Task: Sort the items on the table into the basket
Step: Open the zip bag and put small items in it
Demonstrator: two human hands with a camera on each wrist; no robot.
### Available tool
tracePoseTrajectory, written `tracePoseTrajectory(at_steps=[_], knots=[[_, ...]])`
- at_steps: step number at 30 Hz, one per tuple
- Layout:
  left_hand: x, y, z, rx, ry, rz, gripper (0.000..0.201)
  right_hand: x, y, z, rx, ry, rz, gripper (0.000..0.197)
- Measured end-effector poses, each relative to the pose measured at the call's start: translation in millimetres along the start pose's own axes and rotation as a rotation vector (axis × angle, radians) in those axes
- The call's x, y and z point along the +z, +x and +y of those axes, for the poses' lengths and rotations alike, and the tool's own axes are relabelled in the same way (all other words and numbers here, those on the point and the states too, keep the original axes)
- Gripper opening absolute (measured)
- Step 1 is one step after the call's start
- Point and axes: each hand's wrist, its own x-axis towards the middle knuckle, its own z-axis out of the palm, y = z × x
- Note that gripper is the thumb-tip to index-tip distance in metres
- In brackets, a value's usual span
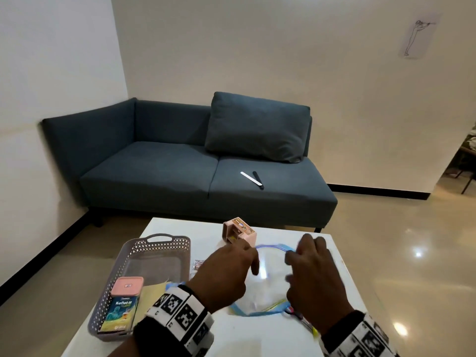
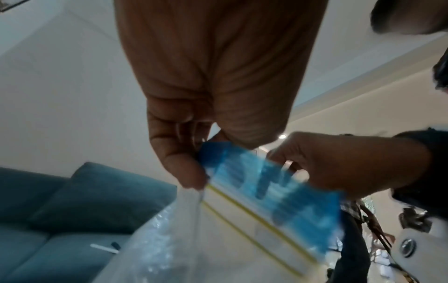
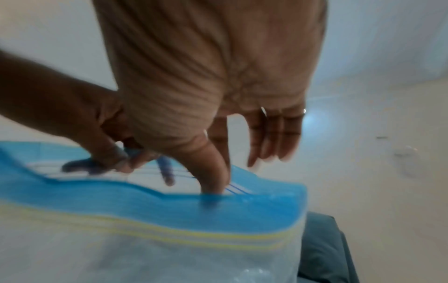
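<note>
A clear zip bag point(image 1: 265, 287) with a blue rim and yellow seal lines hangs over the white table point(image 1: 180, 228), held between both hands. My left hand point(image 1: 244, 257) pinches the rim's left end, thumb against forefinger point(image 2: 191, 168). My right hand point(image 1: 296, 256) grips the right end, and the right wrist view shows its thumb point(image 3: 213, 178) dipped inside the bag's mouth point(image 3: 169, 210). The grey perforated basket point(image 1: 123, 256) at the left holds a pink-lidded container point(image 1: 127, 286), a Koflet-H pack point(image 1: 119, 313) and a yellow sheet point(image 1: 152, 297).
A small pink box point(image 1: 239, 231) stands on the table just beyond the hands. A little sachet point(image 1: 198, 264) lies between basket and left hand. Pens point(image 1: 306, 323) show under my right wrist. A blue sofa point(image 1: 180, 163) stands behind the table, with tiled floor to the right.
</note>
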Motion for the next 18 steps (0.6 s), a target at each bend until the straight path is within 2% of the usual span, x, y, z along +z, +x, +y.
tracePoseTrajectory(at_steps=[1, 2, 4, 7, 9, 12, 14, 18], knots=[[4, -1, 3, 0.001, -0.01, -0.009, 0.05, 3, -3, -5, -0.074, 0.061, 0.026, 0.022], [8, -2, 5, 0.007, -0.031, -0.003, 0.056, 8, -6, -11, -0.144, 0.146, -0.032, 0.016], [11, -7, 10, 0.032, -0.113, 0.023, 0.061, 27, -13, -15, -0.157, 0.251, -0.247, 0.028], [7, -17, 11, 0.04, -0.205, 0.085, 0.06, 51, -19, -3, -0.131, 0.127, -0.606, 0.064], [1, -22, 9, 0.032, -0.122, 0.118, 0.058, 65, -23, 3, -0.14, -0.02, -0.801, 0.057], [1, -27, 9, -0.016, 0.039, 0.055, 0.056, 89, -28, -2, -0.108, -0.185, -0.974, 0.078], [9, -29, 7, -0.051, 0.137, -0.051, 0.054, 99, -33, -9, -0.179, -0.202, -1.034, 0.079], [25, -35, 8, -0.119, 0.36, -0.276, 0.035, 105, -41, -20, -0.456, 0.072, -0.896, 0.037]])
